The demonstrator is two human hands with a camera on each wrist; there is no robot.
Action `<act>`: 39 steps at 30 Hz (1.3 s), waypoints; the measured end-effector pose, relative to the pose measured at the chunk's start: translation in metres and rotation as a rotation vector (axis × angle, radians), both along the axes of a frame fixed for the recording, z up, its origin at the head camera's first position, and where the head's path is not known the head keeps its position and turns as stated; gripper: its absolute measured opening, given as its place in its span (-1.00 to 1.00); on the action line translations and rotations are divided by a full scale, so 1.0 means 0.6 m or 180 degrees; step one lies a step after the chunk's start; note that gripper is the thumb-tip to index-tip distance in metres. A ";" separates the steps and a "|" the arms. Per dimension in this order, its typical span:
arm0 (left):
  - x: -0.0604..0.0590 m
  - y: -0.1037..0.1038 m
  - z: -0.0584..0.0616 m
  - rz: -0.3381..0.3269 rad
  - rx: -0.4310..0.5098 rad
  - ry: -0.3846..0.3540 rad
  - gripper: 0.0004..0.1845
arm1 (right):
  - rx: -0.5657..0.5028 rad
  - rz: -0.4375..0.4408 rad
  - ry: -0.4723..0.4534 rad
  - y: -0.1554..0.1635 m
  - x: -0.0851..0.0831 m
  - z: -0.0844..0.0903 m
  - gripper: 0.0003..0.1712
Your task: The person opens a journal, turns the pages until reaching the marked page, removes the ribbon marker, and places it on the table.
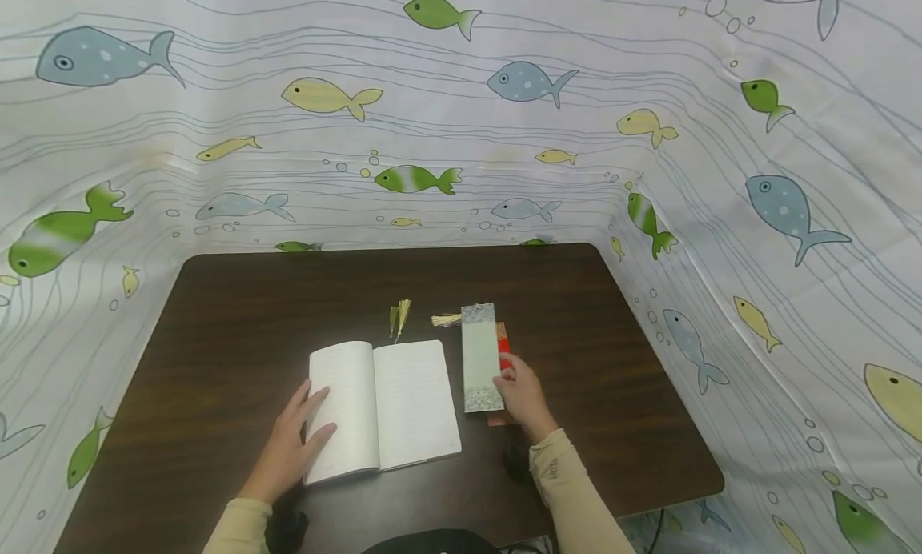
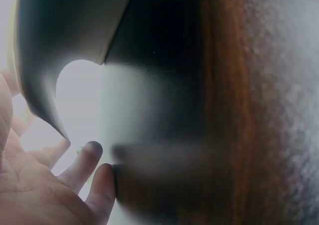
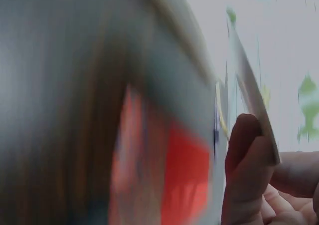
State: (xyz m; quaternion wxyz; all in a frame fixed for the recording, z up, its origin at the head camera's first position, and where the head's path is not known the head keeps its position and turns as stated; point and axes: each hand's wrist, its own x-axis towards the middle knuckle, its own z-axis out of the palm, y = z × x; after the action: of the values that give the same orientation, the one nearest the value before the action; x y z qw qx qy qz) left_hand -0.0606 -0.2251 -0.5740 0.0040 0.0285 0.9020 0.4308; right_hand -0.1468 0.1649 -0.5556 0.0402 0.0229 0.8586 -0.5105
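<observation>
An open white notebook (image 1: 382, 406) lies on the dark brown table (image 1: 238, 314). My left hand (image 1: 295, 438) rests flat on its left page, fingers straight. To the right of the notebook, my right hand (image 1: 522, 394) pinches the near end of a pale green bookmark (image 1: 480, 355) with a yellow tassel (image 1: 445, 320), lifting its edge. A red bookmark (image 1: 503, 354) lies under it, partly hidden. In the right wrist view a finger (image 3: 244, 165) presses against the thin bookmark edge (image 3: 249, 85) above the blurred red bookmark (image 3: 184, 175). The left wrist view shows fingertips (image 2: 92, 160) against the page.
Another tassel (image 1: 399, 315), green and yellow, sticks out past the notebook's top edge. A fish-patterned white cloth (image 1: 461, 122) walls in the table at the back and both sides. Bare tabletop lies left and right of the notebook.
</observation>
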 end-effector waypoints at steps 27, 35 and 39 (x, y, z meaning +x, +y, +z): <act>-0.002 0.000 0.004 0.0001 -0.0001 0.0008 -0.36 | 0.2728 -0.0139 0.0535 0.123 -0.016 0.000 -0.54; 0.004 0.001 0.008 0.0020 -0.0042 -0.0089 -0.35 | 0.2609 0.0840 0.1136 0.029 -0.003 0.011 -0.41; 0.003 0.001 0.006 0.0014 -0.0032 -0.0088 -0.35 | 0.2061 0.1750 0.0671 -0.034 0.015 0.015 -0.13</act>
State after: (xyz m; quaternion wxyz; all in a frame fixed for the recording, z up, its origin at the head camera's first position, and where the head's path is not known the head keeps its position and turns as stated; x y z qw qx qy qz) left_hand -0.0590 -0.2245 -0.5707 0.0157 0.0205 0.9041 0.4266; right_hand -0.1376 0.1442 -0.5466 0.0776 -0.2473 0.9480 -0.1848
